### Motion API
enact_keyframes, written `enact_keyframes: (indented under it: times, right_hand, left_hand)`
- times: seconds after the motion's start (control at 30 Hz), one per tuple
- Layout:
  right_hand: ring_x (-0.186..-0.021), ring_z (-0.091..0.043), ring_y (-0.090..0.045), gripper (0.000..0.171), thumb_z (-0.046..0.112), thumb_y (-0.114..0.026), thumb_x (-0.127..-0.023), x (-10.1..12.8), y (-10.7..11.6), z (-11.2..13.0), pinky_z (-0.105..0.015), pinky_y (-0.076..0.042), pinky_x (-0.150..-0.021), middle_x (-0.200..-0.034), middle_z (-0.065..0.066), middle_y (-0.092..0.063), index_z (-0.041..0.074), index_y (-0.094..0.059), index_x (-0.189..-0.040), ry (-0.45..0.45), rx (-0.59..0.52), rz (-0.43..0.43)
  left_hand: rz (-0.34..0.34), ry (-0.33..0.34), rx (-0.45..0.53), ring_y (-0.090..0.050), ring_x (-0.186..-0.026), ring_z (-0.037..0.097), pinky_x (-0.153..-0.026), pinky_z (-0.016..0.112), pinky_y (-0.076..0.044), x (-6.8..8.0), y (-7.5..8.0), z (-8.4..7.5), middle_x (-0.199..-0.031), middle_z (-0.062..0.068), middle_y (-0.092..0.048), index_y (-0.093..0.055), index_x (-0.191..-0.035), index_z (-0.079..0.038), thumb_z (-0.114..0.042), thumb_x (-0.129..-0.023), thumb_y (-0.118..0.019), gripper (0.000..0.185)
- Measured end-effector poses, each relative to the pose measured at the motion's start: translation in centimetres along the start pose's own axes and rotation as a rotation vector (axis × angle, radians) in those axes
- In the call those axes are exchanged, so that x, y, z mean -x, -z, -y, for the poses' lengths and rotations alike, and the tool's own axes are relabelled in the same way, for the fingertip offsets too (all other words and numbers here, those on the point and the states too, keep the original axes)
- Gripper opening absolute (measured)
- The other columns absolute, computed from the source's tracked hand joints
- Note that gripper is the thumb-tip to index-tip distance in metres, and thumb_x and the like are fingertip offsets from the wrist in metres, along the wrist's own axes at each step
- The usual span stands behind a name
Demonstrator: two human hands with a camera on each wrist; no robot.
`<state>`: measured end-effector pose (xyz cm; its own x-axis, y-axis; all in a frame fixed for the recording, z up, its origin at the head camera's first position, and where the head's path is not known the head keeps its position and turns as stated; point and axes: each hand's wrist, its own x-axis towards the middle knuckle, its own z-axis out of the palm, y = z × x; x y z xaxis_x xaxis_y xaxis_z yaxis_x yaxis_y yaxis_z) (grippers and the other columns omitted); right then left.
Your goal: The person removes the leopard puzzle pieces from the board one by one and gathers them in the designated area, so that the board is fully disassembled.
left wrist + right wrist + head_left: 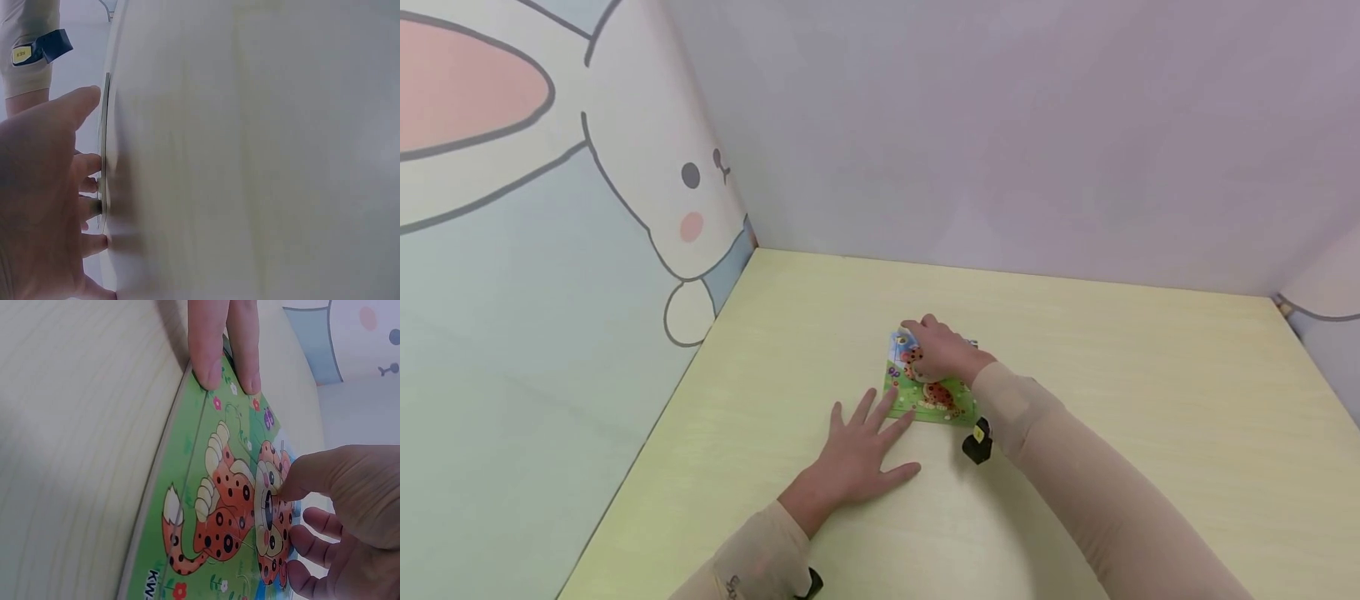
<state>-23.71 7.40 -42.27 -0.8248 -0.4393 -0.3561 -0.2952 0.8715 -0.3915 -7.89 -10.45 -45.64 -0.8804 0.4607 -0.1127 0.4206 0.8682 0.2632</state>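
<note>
Green and thin, the puzzle board [928, 392] lies flat on the pale desk [1112, 400], just ahead of our left fingers [215, 337] and under our right fingers [312, 481]. We judge it light and stiff, with loose pieces that could pop out if it tips, and slick enough to slide on the desk; a pinch at its bare edge, kept level, looks the safest hold. Our left hand [857, 454] lies flat with straight, spread fingers, the tips pressing the near edge of the board. Our right hand [943, 350] curls over the spotted cat's head, thumb tip bearing down on a piece there. Only the right wrist view shows the picture and the piece seams. The left wrist view shows just the board's thin edge at our fingertips.
</note>
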Motion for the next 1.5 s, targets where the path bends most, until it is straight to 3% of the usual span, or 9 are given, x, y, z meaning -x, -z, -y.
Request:
enact_keyframes:
  times: [0.33,0.87,1.13,1.5]
  right_hand:
    - [-0.138,-0.039,-0.050,0.075,0.011,-0.065,-0.099,0.2,-0.1,-0.1,-0.059,-0.046,-0.111,-0.159,-0.021,-0.038,0.016,-0.031,-0.165,0.027,0.005,-0.015]
    - [-0.112,-0.027,-0.059,0.060,0.010,-0.067,-0.101,1.3,-0.5,-0.8,-0.045,-0.054,-0.097,-0.146,-0.019,-0.043,0.014,-0.044,-0.156,0.099,-0.068,-0.106]
    - [-0.093,-0.023,-0.059,0.045,0.010,-0.057,-0.105,1.4,-0.7,-1.3,-0.041,-0.054,-0.088,-0.136,-0.016,-0.054,0.016,-0.051,-0.149,0.143,-0.047,-0.163]
    - [-0.116,-0.031,-0.065,0.029,0.016,-0.054,-0.109,1.6,-0.3,-1.6,-0.051,-0.054,-0.102,-0.127,-0.013,-0.064,0.014,-0.062,-0.137,0.164,-0.069,-0.224]
  left_hand:
    - [-0.002,0.001,0.004,-0.024,-0.160,0.041,-0.113,0.080,-0.026,0.0,0.0,-0.2,-0.175,0.008,-0.023,-0.043,-0.161,-0.029,-0.067,-0.100,-0.051,0.072]
    - [0.011,0.005,-0.012,-0.024,-0.160,0.040,-0.113,0.079,-0.027,-0.2,0.1,-0.4,-0.175,0.007,-0.023,-0.043,-0.161,-0.029,-0.068,-0.100,-0.051,0.073]
    - [0.009,0.004,-0.019,-0.024,-0.160,0.040,-0.113,0.079,-0.027,-0.4,-0.2,-0.3,-0.175,0.007,-0.023,-0.043,-0.161,-0.030,-0.068,-0.100,-0.050,0.073]
    - [0.006,0.002,-0.020,-0.025,-0.160,0.040,-0.113,0.079,-0.027,-0.4,-0.1,-0.2,-0.175,0.007,-0.024,-0.043,-0.161,-0.030,-0.068,-0.099,-0.051,0.073]
